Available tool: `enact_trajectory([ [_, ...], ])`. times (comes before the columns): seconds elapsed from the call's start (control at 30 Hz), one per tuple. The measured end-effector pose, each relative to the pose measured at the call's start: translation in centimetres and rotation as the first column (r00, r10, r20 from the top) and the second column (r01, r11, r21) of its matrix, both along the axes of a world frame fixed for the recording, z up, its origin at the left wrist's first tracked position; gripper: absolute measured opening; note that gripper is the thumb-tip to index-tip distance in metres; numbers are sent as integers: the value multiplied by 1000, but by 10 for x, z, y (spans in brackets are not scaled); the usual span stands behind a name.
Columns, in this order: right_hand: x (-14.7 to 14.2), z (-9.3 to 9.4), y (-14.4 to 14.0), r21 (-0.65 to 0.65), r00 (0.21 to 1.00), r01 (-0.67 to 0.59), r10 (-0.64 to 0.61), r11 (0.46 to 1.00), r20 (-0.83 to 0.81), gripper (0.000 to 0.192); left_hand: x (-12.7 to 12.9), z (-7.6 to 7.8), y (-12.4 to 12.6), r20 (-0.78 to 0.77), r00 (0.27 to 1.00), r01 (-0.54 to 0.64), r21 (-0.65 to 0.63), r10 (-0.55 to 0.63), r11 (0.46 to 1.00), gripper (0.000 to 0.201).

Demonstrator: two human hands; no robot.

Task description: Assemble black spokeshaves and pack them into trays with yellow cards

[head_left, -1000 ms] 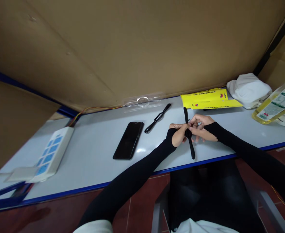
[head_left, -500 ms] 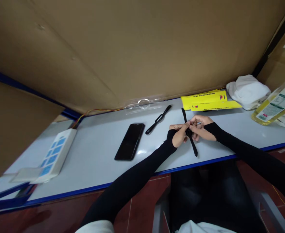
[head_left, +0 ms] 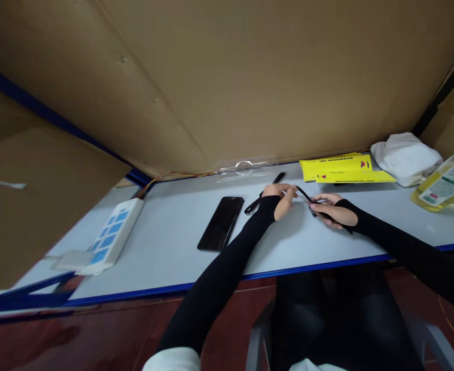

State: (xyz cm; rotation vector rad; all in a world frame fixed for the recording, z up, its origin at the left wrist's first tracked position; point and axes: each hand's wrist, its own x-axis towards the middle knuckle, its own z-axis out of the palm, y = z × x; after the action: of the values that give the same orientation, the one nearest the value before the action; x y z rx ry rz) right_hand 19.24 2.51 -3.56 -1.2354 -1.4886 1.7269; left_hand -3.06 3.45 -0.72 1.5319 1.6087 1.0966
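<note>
My right hand (head_left: 333, 211) is closed around the middle of a black spokeshave (head_left: 303, 193), which slants from upper left to lower right. Its body is mostly covered by my fingers, and a small dark part shows below the thumb. My left hand (head_left: 281, 198) has loosely bent fingers, slightly apart, right beside the spokeshave's upper handle end; whether they touch it I cannot tell. Behind that hand, a second black spokeshave (head_left: 253, 207) lies on the table, its middle hidden by the hand.
A black phone (head_left: 221, 223) lies left of my hands on the white table (head_left: 165, 232). Farther left is a white power strip (head_left: 113, 237). Yellow packages (head_left: 335, 169), a clear plastic package (head_left: 244, 170), a white cloth bundle (head_left: 406, 154) and a bottle of yellow liquid (head_left: 445, 183) stand or lie toward the back and right.
My hands have moved apart, the left toward the handle end and the right keeping hold. The held spokeshave has turned from nearly upright in view to a stronger slant. The view has shifted slightly.
</note>
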Motion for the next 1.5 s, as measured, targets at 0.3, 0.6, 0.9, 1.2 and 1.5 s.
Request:
enact_trajectory([
  [0.3, -9, 6, -6, -46, 997, 5, -2, 999, 76, 26, -86, -8, 53, -719, 635, -245, 160, 283, 956, 55],
  [0.6, -9, 11, -8, -50, 994, 19, -13, 999, 105, 30, -90, -16, 65, -813, 494, -383, 113, 307, 917, 67],
  [0.9, -6, 6, -6, -12, 995, -20, 21, 1000, 97, 29, -89, -2, 50, -838, 457, -400, 106, 298, 910, 41],
  [1.2, -2, 5, -7, 18, 1000, -7, 7, 1000, 10, 45, -84, 39, 27, -540, 692, -267, 425, 479, 865, 43],
  [1.5, -3, 12, -3, -30, 964, 154, -156, 988, -213, 38, -40, 13, 19, 560, 824, -70, 247, -84, 966, 60],
])
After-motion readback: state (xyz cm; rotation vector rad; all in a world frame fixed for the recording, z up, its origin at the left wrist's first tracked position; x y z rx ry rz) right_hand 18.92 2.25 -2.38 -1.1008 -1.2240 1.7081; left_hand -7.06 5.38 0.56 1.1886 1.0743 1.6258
